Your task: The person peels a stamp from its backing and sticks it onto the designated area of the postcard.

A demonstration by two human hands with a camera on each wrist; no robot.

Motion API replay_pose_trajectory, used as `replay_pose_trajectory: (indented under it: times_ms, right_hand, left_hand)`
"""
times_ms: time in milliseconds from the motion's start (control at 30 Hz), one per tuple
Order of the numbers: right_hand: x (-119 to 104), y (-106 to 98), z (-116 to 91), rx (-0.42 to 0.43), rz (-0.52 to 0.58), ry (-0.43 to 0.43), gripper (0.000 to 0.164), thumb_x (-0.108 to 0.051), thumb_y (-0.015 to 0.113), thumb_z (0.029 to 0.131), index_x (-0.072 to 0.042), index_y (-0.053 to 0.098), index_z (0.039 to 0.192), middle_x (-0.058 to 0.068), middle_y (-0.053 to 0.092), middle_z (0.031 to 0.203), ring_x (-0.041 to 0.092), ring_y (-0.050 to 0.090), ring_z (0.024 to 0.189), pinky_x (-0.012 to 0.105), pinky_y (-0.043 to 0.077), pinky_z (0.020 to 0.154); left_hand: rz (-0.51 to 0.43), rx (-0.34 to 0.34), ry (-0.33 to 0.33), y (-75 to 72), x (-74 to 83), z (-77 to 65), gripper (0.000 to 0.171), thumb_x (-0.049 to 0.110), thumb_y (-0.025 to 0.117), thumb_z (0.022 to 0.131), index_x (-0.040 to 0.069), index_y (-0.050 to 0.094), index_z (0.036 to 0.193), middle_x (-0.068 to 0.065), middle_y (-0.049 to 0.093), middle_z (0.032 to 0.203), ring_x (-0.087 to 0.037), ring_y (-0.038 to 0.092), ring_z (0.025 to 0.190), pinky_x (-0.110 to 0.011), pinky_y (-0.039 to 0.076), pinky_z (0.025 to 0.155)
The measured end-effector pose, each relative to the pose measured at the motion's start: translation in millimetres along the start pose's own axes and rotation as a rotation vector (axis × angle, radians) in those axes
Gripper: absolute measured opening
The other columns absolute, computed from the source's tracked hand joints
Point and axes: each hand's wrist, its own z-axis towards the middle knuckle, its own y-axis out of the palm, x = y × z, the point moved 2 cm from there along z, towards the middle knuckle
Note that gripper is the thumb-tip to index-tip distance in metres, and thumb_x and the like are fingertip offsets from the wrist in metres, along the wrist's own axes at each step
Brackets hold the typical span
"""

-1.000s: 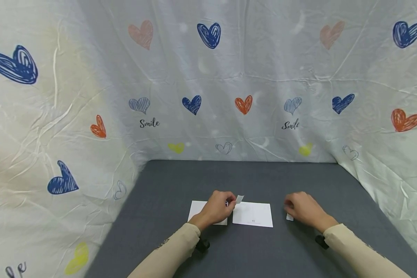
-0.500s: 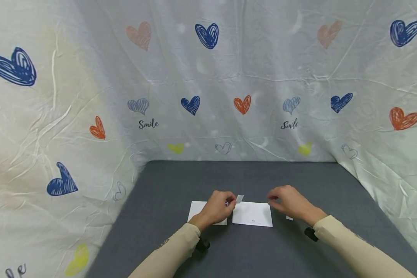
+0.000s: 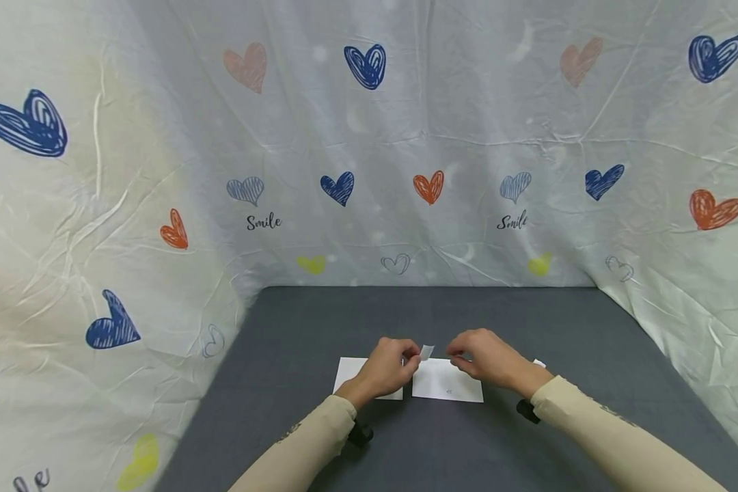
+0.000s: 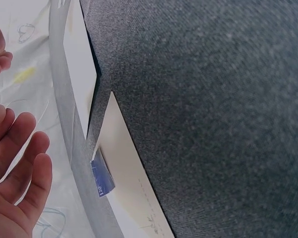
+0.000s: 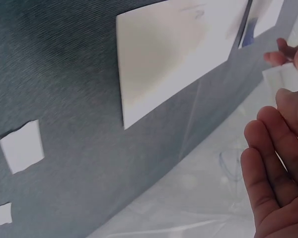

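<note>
My left hand (image 3: 384, 369) pinches a small white paper slip (image 3: 427, 352) between thumb and fingertips, above the far edge of the right white envelope (image 3: 447, 383). Just right of the slip hovers my right hand (image 3: 488, 359), fingers bent loosely and nothing between them. In the right wrist view its fingers (image 5: 263, 183) stand close to the slip (image 5: 280, 79), apart from it as the head view shows. The left white envelope (image 3: 348, 371) lies partly under the left forearm and hand; the left wrist view shows a blue stamp-like piece (image 4: 102, 178) on its corner.
On the dark grey table (image 3: 320, 314), two small white paper pieces lie to the right, one squarish piece (image 5: 22, 147) and one cut-off piece (image 5: 1, 214) at the view's edge. A white curtain (image 3: 381, 123) with printed hearts hangs behind and on both sides.
My right hand has left the small paper pieces on the right and moved left, over to the slip. The left hand has stayed in place, still pinching it.
</note>
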Motion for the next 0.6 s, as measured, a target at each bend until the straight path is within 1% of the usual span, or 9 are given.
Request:
replay_pose_trajectory:
  times_ms: [133, 367, 467, 600]
  right_hand:
    - [-5, 4, 5, -0.017, 0.02, -0.01, 0.014, -0.003, 0.08, 0.097, -0.008, 0.085, 0.109, 0.001, 0.083, 0.104, 0.014, 0.077, 0.092, 0.036, 0.063, 0.082]
    - [-9, 12, 10, -0.03, 0.032, -0.035, 0.019, -0.004, 0.081, 0.097, -0.009, 0.084, 0.114, 0.002, 0.083, 0.11, 0.017, 0.078, 0.098, 0.036, 0.063, 0.084]
    - [-10, 15, 10, -0.035, 0.046, -0.026, 0.019, -0.004, 0.08, 0.097, -0.009, 0.084, 0.116, 0.003, 0.083, 0.111, 0.016, 0.078, 0.098, 0.035, 0.063, 0.085]
    - [-11, 16, 9, -0.04, 0.071, -0.011, 0.02, -0.003, 0.079, 0.098, -0.008, 0.083, 0.117, 0.004, 0.083, 0.111, 0.015, 0.078, 0.098, 0.034, 0.063, 0.085]
  left_hand:
    - [-0.01, 0.001, 0.029, -0.3, 1.9, 0.9, 0.013, 0.011, 0.069, 0.103, 0.007, 0.081, 0.106, -0.004, 0.082, 0.096, -0.016, 0.076, 0.089, -0.031, 0.059, 0.079]
    - [-0.04, -0.039, 0.072, 2.0, 5.1, 1.9, 0.013, 0.012, 0.068, 0.105, 0.009, 0.081, 0.107, -0.002, 0.081, 0.097, -0.009, 0.072, 0.084, -0.023, 0.056, 0.075]
    - [-0.043, -0.059, 0.093, 2.7, 6.6, 1.6, 0.014, 0.012, 0.068, 0.105, 0.009, 0.081, 0.108, -0.002, 0.081, 0.098, -0.009, 0.07, 0.083, -0.021, 0.054, 0.074]
    - [-0.054, -0.067, 0.114, 1.9, 7.8, 1.3, 0.015, 0.007, 0.068, 0.101, 0.008, 0.081, 0.107, -0.003, 0.081, 0.099, -0.01, 0.069, 0.081, -0.021, 0.054, 0.073]
